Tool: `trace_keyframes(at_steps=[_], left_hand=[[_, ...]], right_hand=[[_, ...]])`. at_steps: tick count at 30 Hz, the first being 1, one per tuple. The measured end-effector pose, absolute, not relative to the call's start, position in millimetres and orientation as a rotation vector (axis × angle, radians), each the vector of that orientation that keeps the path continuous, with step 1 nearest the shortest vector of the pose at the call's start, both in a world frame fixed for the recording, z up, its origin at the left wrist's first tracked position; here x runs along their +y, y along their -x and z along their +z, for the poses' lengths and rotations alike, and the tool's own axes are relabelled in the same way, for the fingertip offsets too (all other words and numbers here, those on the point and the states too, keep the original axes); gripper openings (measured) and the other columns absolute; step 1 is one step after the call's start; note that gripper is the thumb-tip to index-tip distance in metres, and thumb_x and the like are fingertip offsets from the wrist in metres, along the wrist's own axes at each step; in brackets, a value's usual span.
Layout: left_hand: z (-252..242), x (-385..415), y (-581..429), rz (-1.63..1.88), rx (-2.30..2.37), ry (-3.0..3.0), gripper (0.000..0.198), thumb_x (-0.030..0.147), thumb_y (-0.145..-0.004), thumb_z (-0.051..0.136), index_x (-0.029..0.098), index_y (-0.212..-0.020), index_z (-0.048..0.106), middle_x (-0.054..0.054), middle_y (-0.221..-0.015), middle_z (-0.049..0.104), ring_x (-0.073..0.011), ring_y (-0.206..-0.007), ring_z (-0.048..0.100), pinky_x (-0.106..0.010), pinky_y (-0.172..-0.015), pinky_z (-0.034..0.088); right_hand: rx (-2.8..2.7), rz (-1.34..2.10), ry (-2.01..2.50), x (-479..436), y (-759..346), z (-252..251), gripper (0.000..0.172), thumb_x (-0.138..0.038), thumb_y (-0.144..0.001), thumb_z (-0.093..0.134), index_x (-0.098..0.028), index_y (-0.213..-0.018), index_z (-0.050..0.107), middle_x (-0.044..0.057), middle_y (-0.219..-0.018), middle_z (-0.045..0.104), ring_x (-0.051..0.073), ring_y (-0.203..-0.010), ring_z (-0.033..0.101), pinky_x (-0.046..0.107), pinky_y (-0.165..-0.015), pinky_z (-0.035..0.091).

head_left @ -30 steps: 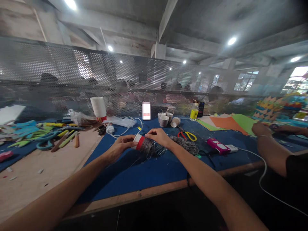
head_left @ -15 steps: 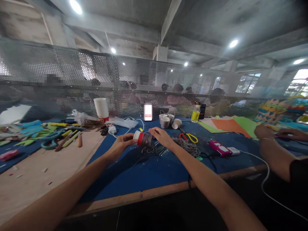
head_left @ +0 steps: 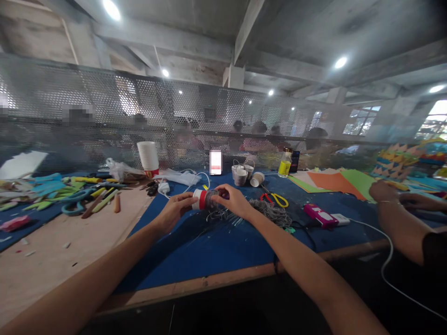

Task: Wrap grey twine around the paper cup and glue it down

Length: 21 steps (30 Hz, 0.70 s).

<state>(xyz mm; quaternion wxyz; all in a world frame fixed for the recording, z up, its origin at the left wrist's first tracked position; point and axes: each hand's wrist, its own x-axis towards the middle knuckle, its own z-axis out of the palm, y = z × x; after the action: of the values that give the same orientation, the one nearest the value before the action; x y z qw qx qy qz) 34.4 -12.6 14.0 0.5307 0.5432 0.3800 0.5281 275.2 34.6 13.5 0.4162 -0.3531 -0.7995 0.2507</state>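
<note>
Both of my hands hold a small paper cup (head_left: pixel 202 199) on its side above the blue mat (head_left: pixel 223 251). The cup has a white rim and a red band, and grey yarn is wound round its body. My left hand (head_left: pixel 176 210) grips the rim end. My right hand (head_left: pixel 233 200) is closed over the yarn-covered end. Loose grey yarn (head_left: pixel 268 211) trails from the cup and lies in a heap to the right of my hands.
Yellow-handled scissors (head_left: pixel 277 199), a pink device (head_left: pixel 319 215) with a white cable, small cups (head_left: pixel 240 174), a yellow bottle (head_left: pixel 285 164), a white cup stack (head_left: pixel 148 157) and coloured paper (head_left: pixel 331 180) lie beyond. Tools (head_left: pixel 87 197) litter the left. Another person's arm (head_left: pixel 394 216) rests at right.
My right hand has slid over the cup's yarn-covered body, which it hides more than before. Cup and hands have risen slightly in view.
</note>
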Motion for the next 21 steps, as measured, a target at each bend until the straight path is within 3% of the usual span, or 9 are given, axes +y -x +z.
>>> trace_keyframes(at_steps=[7,14,21], left_hand=[[16,-13,-34,1.303,0.973,-1.263,0.022,0.035,-0.07,0.091,0.019,-0.073,0.078,-0.002,-0.079,0.073,-0.0152,-0.074,0.065,-0.026,-0.075,0.051],[15,-13,-35,1.347,1.012,-1.304,0.027,0.039,-0.066,0.093,0.018,-0.073,0.077,-0.003,-0.074,0.073,-0.016,-0.069,0.063,-0.027,-0.067,0.049],[12,-7,-30,1.499,1.06,-1.286,0.038,0.046,-0.064,0.093,0.015,-0.081,0.08,-0.006,-0.082,0.076,-0.0192,-0.077,0.066,-0.031,-0.078,0.051]], right_hand=[[-2.081,0.363,0.724,30,-274,15,0.041,-0.046,-0.09,0.077,-0.02,-0.121,0.067,0.009,-0.118,0.065,0.019,-0.101,0.064,0.033,-0.092,0.052],[-2.01,0.377,0.683,28,-271,21,0.006,-0.026,-0.093,0.072,-0.021,-0.095,0.073,0.006,-0.106,0.064,0.018,-0.098,0.064,0.032,-0.093,0.052],[-2.105,0.666,0.728,20,-271,20,0.019,-0.038,-0.093,0.071,-0.019,-0.094,0.076,0.002,-0.085,0.071,0.016,-0.077,0.063,0.027,-0.077,0.05]])
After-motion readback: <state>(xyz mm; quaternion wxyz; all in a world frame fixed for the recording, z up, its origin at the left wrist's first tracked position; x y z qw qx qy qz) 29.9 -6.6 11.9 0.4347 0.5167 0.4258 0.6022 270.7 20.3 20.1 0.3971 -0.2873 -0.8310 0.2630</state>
